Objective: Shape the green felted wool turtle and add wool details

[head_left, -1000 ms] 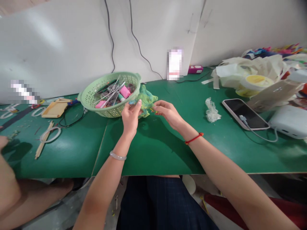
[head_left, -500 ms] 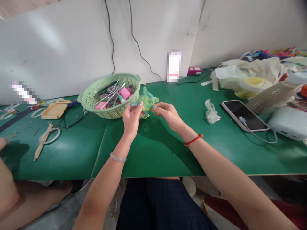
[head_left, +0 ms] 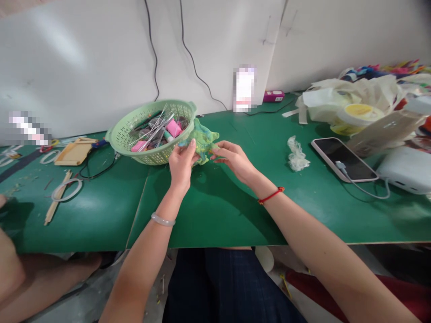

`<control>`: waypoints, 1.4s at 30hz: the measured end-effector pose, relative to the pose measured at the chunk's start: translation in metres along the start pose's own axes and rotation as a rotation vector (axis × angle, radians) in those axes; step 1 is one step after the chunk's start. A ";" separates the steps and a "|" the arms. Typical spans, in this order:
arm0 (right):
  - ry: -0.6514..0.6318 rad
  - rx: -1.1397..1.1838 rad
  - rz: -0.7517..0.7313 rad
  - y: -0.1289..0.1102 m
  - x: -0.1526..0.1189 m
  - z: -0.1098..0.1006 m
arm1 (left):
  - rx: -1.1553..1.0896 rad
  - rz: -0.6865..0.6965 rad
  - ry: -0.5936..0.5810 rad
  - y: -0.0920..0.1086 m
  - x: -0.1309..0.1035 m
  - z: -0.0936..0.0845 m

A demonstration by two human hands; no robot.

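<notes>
A green piece with blue patches and pointed corners [head_left: 202,134], soft-looking and roughly star-shaped, is held above the table just right of the basket. My left hand [head_left: 181,166] grips its left side, thumb on top and fingers beneath. At its right edge, my right hand [head_left: 233,158] pinches a small corner between thumb and fingertips. Something small and reddish shows by those fingertips, too small to make out. The underside of the piece is hidden. Close behind my left hand stands a light green plastic basket [head_left: 141,157] with metal rods and pink items inside.
Right of my hands lie crumpled clear plastic [head_left: 297,154], a phone [head_left: 346,159] on a cable and a white box-like device [head_left: 407,168]. Left are a wooden tray [head_left: 74,151], a wood strip [head_left: 55,204] and a white ring [head_left: 67,190]. Another person's arm [head_left: 10,264] rests at far left.
The green piece has turned slightly in my hands, showing more of its face. My right fingertips have loosened a little at its edge. The whole view has shifted slightly.
</notes>
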State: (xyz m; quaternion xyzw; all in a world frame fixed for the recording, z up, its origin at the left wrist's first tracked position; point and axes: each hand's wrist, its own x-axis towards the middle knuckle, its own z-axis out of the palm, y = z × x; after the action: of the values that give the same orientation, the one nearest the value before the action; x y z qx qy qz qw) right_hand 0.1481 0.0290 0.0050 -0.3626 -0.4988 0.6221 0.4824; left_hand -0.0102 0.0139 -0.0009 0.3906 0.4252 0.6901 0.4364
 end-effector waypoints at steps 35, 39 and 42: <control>0.023 -0.100 -0.077 0.003 0.001 0.001 | 0.011 0.051 0.019 -0.001 -0.002 0.001; 0.074 -0.101 -0.131 0.005 0.002 0.001 | -0.004 0.063 0.023 0.000 -0.002 0.002; 0.063 -0.079 -0.142 0.005 0.002 0.002 | -0.004 0.061 0.033 0.001 -0.003 0.002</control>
State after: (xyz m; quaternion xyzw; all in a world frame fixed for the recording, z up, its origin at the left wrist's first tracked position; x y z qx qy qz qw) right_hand 0.1449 0.0306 0.0011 -0.3643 -0.5320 0.5546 0.5260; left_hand -0.0071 0.0111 0.0000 0.3913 0.4188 0.7101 0.4089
